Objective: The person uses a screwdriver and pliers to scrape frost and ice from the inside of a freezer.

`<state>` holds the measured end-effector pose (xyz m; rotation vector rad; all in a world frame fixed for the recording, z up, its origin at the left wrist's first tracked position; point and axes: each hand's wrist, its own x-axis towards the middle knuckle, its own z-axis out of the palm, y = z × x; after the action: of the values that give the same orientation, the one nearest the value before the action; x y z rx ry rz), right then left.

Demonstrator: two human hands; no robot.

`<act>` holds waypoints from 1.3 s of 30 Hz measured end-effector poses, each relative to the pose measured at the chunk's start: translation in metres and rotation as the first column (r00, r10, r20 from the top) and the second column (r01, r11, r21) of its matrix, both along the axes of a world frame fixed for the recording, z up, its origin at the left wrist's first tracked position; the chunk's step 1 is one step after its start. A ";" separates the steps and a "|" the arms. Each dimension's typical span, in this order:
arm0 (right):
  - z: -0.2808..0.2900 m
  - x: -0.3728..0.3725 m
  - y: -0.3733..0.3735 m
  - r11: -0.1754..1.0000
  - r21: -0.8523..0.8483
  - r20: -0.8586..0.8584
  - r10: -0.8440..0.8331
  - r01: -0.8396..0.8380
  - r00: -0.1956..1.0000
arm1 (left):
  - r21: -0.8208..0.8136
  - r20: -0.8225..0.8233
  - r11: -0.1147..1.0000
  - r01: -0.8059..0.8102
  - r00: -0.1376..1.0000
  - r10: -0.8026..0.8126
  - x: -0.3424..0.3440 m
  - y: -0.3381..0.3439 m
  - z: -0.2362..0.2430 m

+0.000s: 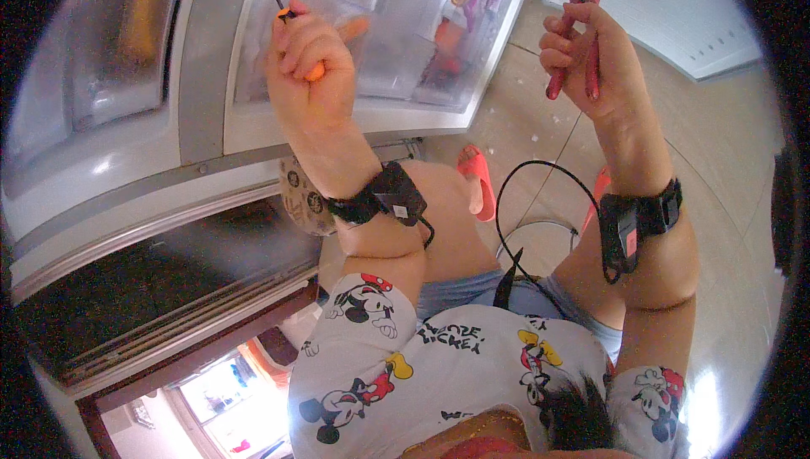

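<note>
Screwdriver clenched in left hand, shaft poking above grip; right hand grasping red pliers, handles downward.

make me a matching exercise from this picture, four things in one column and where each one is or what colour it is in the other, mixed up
Things:
1. screwdriver
2. pliers
3. sandal
4. wrist strap

Descriptions:
A. black, wrapped around the left forearm
B. red handles, in the grip of the right hand
C. pink-red, on the tiled floor
D. orange handle, in the grip of the left hand

Pairs: 1-D, 2-B, 3-C, 4-A
</note>
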<state>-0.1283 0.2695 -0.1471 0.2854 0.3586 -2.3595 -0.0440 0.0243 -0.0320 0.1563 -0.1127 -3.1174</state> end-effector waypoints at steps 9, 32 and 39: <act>-0.002 -0.006 -0.001 1.000 -0.006 -0.032 0.018 -0.018 0.999 | -0.009 -0.036 0.996 0.087 0.996 -0.087 -0.012 -0.010 -0.003; 0.000 0.000 -0.009 0.997 0.067 -0.008 -0.024 0.024 1.000 | -0.285 -0.004 0.955 0.078 0.997 -0.083 -0.016 -0.047 -0.016; -0.009 -0.003 -0.002 0.999 0.021 0.036 0.046 -0.047 0.998 | -0.103 0.024 0.989 0.108 0.994 -0.106 -0.027 -0.047 -0.007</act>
<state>-0.1314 0.2673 -0.1561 0.3255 0.3708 -2.3033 -0.0709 -0.0227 -0.0394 0.1827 -0.2928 -3.2079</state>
